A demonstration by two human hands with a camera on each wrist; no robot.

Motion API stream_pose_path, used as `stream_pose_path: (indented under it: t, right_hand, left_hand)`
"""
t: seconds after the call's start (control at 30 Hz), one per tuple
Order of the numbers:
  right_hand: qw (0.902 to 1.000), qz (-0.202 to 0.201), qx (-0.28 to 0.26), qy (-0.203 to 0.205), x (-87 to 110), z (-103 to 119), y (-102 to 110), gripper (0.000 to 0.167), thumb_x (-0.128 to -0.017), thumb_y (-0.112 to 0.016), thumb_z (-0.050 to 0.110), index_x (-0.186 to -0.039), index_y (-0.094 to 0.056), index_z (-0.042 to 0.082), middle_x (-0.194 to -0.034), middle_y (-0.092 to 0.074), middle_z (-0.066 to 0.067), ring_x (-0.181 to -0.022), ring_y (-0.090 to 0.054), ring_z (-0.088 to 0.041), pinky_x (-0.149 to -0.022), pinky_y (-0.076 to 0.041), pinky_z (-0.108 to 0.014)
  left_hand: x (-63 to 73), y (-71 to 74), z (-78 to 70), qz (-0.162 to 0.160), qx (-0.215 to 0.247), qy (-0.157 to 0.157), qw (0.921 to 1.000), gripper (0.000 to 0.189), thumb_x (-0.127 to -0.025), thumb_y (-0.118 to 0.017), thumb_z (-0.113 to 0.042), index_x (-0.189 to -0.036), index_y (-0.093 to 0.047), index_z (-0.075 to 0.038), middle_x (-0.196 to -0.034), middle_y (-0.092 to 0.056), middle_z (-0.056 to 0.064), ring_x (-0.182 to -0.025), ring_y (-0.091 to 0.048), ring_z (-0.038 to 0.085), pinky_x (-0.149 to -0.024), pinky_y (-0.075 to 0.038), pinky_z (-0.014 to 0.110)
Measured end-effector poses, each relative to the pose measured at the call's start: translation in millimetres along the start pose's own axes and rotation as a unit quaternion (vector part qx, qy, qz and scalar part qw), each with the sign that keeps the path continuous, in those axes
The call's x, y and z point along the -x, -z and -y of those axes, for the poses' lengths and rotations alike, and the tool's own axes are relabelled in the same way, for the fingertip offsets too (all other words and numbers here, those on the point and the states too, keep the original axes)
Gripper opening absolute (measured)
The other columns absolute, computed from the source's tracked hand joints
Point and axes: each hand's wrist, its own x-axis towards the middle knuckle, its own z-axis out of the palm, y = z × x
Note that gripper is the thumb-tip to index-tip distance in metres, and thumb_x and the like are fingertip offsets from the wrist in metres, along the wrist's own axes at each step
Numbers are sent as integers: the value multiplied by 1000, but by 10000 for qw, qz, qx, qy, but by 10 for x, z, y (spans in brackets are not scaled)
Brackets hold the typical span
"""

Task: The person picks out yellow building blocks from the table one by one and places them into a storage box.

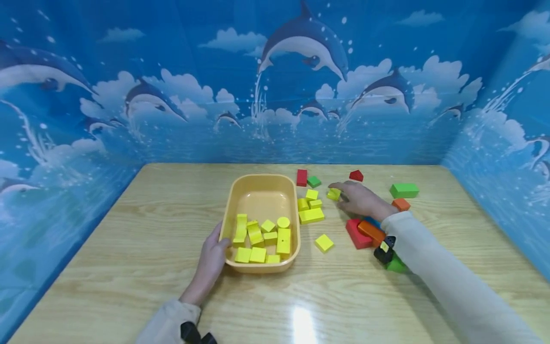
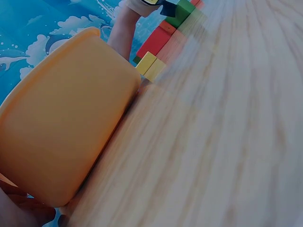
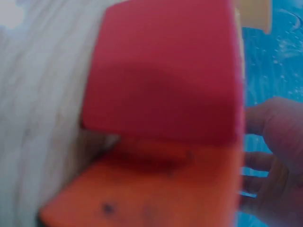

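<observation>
With the nearer right hand (image 1: pixel 361 198), at a yellow block (image 1: pixel 333 194) just left of the palm, by the fingertips; cannot tell whether pinched, nor the block's long axis or direction. Farther left, with the left hand (image 1: pixel 214 247), gripping the left rim of a tan tub (image 1: pixel 259 268) set lengthwise, near to far.

Up high, the head camera looks forward and down across the table (image 1: pixel 129 239) to the dolphin curtain (image 1: pixel 275 138); low down, the left-wrist view skims the tabletop, close beside the tub (image 2: pixel 71 109), which both catch; the right-wrist view's practically against a red block (image 3: pixel 165 71)!
</observation>
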Motion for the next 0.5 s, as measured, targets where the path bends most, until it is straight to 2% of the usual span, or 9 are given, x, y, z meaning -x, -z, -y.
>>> stream_pose_path:
  t: [0.13, 0.23, 0.37, 0.5]
  right_hand:
    - [9990, -52, 362, 255, -47, 48, -87, 45, -93, -60, 10, -138, -53, 8, -130, -53, -24, -114, -53, -40, -95, -45, -54]
    - [9977, -246, 531, 335, -75, 74, -126, 35, -91, -61, 5, -126, -62, 7, -119, -58, -20, -107, -56, -37, -91, -48, -52]
    - [9972, -367, 537, 364, -88, 105, -116, 29, -88, -64, 1, -117, -66, 6, -105, -61, -13, -92, -59, -28, -84, -52, -45]
    - [9966, -669, 350, 342, -66, 175, -66, 30, -87, -67, 4, -117, -66, 5, -104, -64, -13, -91, -60, -27, -81, -53, -45]
  left_hand:
    - [5, 5, -12, 8, 71, -9, 10000, 63, -83, -40, 4, -145, -31, 10, -147, -35, 30, -135, -35, 41, -111, -27, 51]
    - [6, 6, -14, -2, 70, 0, 10000, 64, -83, -40, 3, -145, -30, 10, -148, -33, 30, -135, -33, 42, -111, -26, 51]
    - [3, 4, -7, 40, 87, 3, 10000, 64, -83, -40, 2, -146, -29, 9, -149, -32, 29, -136, -32, 42, -111, -27, 51]
    - [-2, 1, 3, 38, 136, -34, 9999, 64, -83, -39, 3, -146, -30, 8, -147, -35, 29, -134, -36, 41, -110, -29, 51]
